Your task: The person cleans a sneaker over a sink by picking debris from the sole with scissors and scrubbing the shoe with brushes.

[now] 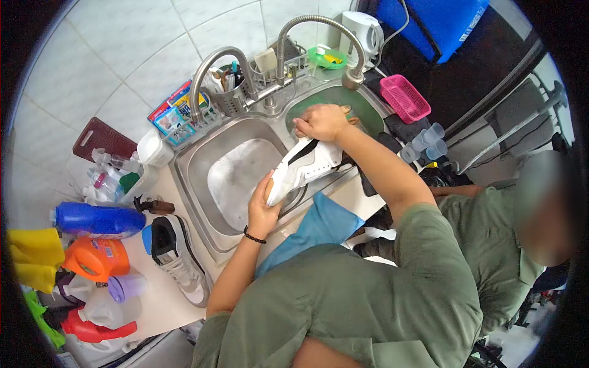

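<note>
A white sneaker (pixel 307 166) with a black stripe is tilted over the front edge of the left sink basin (pixel 199 178). My left hand (pixel 264 208) grips one end of it, fingers wrapped around. My right hand (pixel 322 121) is closed in a fist at the shoe's far edge, above the divider between the basins; whatever it holds is hidden. White suds cover the bottom of the left basin. The right basin holds a green tub (pixel 319 101) with brown-handled items partly visible behind my right hand. Another white and grey sneaker (pixel 181 260) lies on the left counter.
Two curved faucets (pixel 211 58) rise behind the basins. Detergent bottles, a blue one (pixel 101 219) and an orange one (pixel 98 257), crowd the left counter. A pink basket (pixel 405 98) and plastic cups (pixel 423 141) are on the right. A co-worker (pixel 491 245) is close at my right.
</note>
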{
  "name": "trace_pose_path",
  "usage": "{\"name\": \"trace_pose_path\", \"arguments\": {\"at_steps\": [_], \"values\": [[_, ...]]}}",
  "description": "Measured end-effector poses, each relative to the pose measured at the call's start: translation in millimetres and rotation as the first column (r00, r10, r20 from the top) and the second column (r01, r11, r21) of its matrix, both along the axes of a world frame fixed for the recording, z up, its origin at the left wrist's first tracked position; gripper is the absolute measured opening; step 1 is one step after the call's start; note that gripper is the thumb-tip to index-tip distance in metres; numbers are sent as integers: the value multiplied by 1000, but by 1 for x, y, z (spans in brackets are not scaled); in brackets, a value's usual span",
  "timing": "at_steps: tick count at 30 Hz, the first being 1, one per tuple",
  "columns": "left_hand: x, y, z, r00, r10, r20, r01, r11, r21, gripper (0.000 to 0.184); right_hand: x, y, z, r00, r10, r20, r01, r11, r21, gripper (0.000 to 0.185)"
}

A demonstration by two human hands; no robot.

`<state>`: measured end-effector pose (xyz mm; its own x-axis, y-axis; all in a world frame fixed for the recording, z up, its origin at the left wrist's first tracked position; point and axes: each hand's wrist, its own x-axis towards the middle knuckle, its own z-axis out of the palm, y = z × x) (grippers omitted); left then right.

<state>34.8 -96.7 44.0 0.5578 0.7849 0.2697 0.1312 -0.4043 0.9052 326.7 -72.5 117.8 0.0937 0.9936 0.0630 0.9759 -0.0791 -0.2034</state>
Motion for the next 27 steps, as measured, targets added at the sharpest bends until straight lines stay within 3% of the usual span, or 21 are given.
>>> {"name": "trace_pose_path", "arguments": {"at_steps": [3, 8, 11, 12, 13, 15, 18, 21, 25, 26, 27], "values": [[2, 5, 2, 999, -24, -27, 26, 998, 65, 73, -48, -9, -6, 960, 176, -216, -172, 984, 34, 51], [-1, -2, 1, 997, 0, -76, 7, 995, 102, 69, -6, -9, -6, 992, 118, -46, -115, 992, 56, 50], [2, -3, 5, 997, -8, -75, 19, 989, 145, 68, -31, -13, 3, 990, 108, -90, -109, 994, -5, 51], [3, -1, 5, 996, -18, -85, 30, 988, 148, 69, -52, -18, -2, 970, 118, -212, -107, 992, 62, 52], [0, -1, 4, 995, -25, -98, 40, 988, 149, 69, -63, -19, 0, 949, 213, -233, -203, 977, 66, 54], [-2, -5, 3, 993, -30, -111, 46, 987, 151, 70, -44, -16, -11, 965, 129, -230, -118, 991, 61, 56], [1, -6, 10, 994, -31, -105, 48, 985, 168, 71, 4, -7, -7, 995, -72, -65, 71, 997, -20, 54], [2, -4, 12, 991, -55, -123, 74, 984, 162, 73, -45, -19, -15, 984, 59, -168, -53, 998, 39, 50], [-2, -7, 8, 990, -68, -127, 89, 981, 173, 75, -17, -22, -12, 998, -47, -41, 50, 995, 86, 50], [0, -6, 9, 991, -70, -111, 89, 981, 175, 75, 9, -24, -10, 992, -63, -106, 77, 989, 130, 51], [0, -5, 9, 990, -79, -114, 99, 979, 179, 75, 23, -24, -3, 964, -257, 69, 254, 965, 60, 50]]}}
